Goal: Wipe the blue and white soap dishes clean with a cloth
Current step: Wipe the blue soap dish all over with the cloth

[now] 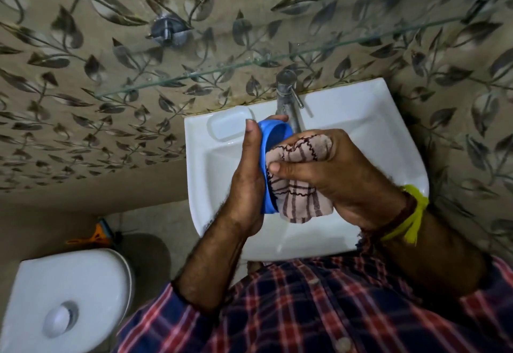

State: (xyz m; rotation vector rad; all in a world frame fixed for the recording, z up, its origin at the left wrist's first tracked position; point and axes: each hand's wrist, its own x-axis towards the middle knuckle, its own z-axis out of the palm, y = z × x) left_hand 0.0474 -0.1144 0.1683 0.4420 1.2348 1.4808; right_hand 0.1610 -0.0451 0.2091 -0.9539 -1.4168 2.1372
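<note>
The left hand [247, 175] holds the blue soap dish [273, 141] while the right hand [327, 169] rubs the cloth [298, 186] inside. Next, probably the white soap dish [227, 126], far left.

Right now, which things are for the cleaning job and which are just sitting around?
For the job: blue soap dish, white soap dish, cloth, left hand, right hand.

Just around: tap, sink, glass shelf, toilet tank.

Leaf-patterned wall tiles [83, 61] lining the room | glass shelf [277, 58] hanging above white sink [361, 119] | toilet tank [69, 297] sitting lower left
</note>
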